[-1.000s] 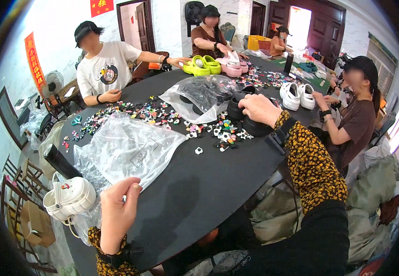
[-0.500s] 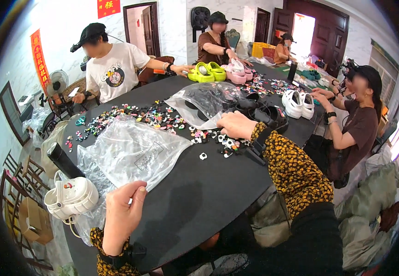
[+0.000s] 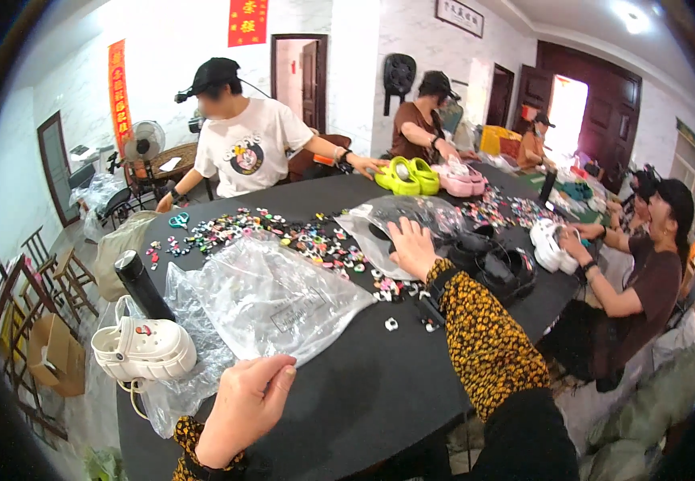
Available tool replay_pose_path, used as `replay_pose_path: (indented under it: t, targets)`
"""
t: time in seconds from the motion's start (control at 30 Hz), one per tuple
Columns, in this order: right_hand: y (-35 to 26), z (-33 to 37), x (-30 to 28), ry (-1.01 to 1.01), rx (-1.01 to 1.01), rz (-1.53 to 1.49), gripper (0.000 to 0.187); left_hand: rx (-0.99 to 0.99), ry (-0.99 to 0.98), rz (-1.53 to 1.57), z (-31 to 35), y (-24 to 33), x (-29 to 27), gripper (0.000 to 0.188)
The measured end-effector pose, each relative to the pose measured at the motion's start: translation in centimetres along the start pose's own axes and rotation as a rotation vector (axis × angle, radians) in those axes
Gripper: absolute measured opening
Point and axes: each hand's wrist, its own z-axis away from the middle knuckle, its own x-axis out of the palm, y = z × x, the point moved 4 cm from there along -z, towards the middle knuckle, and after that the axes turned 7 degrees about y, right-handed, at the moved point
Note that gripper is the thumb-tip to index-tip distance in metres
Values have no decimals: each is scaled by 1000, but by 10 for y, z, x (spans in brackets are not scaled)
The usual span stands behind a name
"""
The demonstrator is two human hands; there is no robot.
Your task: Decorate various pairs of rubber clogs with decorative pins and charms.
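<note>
My left hand [image 3: 251, 405] is closed in a pinch near the table's front edge, in front of a large clear plastic bag [image 3: 283, 309]. What its fingertips hold, if anything, is hidden. My right hand [image 3: 413, 250] reaches forward with fingers stretched over a second clear bag [image 3: 367, 232]; whether it touches the plastic I cannot tell. Small shoe charms [image 3: 395, 289] lie scattered just below that hand. To its right sit black clogs [image 3: 487, 260]. A cream clog [image 3: 145, 350] with a few charms on it stands left of my left hand.
A black cylindrical bottle [image 3: 143, 287] stands behind the cream clog. Many colourful charms [image 3: 283, 232] spread across the black table [image 3: 347, 393]. Across it, a person touches lime-green clogs [image 3: 406, 176] beside pink clogs [image 3: 461, 179]. Another person at right handles white clogs [image 3: 551, 247].
My right hand has gone from curled over the charms to stretched fingers over the second bag. My left hand stays pinched. The person at right now has hands on the white clogs. The view has shifted.
</note>
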Motion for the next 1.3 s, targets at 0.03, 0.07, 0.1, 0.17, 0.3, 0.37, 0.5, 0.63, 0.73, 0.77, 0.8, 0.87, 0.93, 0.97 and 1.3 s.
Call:
replay_pose_path:
  t: [0.03,0.07,0.1,0.17,0.3,0.37,0.5,0.63,0.73,0.77,0.8,0.87,0.93,0.97,1.3]
  targets:
    - [1,-2,9,30,13,4,69,0,-32,-22,-2,0,1,13]
    - [2,-5,13,50,24,26,70,-29,-24,-10,-1,-2,1,13]
    - [2,-7,17,69,37,47,71,-30,-3,-16,-2,-4,1,13]
    - [4,-10,26,94,69,106,75,-1,-14,-2,-2,-8,2,11]
    - [29,-15,38,168,149,193,75,-60,-63,-36,-11,-17,6,13]
    - [39,-20,39,135,230,66,72,-37,-25,-31,-13,-22,8,14]
    - [59,-35,53,143,294,-72,35,-157,-33,-47,-16,-29,11,14]
    - [82,-45,65,308,447,-328,27,-229,-76,-63,-22,-37,17,14]
    - [108,-54,74,479,498,-627,22,-253,-103,-47,-22,-44,22,14]
    - [115,-58,75,569,543,-871,22,-252,-104,-40,-21,-47,24,14]
    - [111,-61,66,554,633,-1123,19,-287,-93,0,-20,-51,25,14]
    - [114,-63,52,606,669,-1305,17,-314,-92,53,-22,-56,28,14]
    - [99,-67,17,668,774,-1560,18,-312,-87,-20,-15,-43,20,14]
    - [89,-72,4,658,781,-1567,18,-322,-90,-27,-13,-47,20,14]
    - [-33,-90,-107,305,441,-1920,18,-364,-45,363,-2,-70,22,38]
